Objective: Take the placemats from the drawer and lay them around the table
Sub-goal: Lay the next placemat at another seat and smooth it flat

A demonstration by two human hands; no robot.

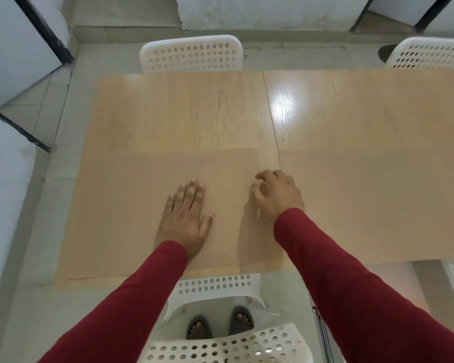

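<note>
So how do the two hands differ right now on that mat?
The left hand lies flat, palm down, fingers straight and together, well inside the placemat. The right hand is curled, fingers bent under, and sits at the placemat's right edge, partly over the bare table; whether it pinches that edge is unclear. The left is sharp, the right slightly blurred. Both wear dark red sleeves and reach over the near white chair.

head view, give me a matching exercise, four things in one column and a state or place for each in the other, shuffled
Things:
1. left hand
2. right hand
3. placemat
4. far chair

States or places:
A. white, perforated, beyond the table's far edge
B. fingers curled at the placemat's right edge
C. lying flat on the table's near side
D. palm down, fingers extended

Pairs: 1-D, 2-B, 3-C, 4-A
</note>
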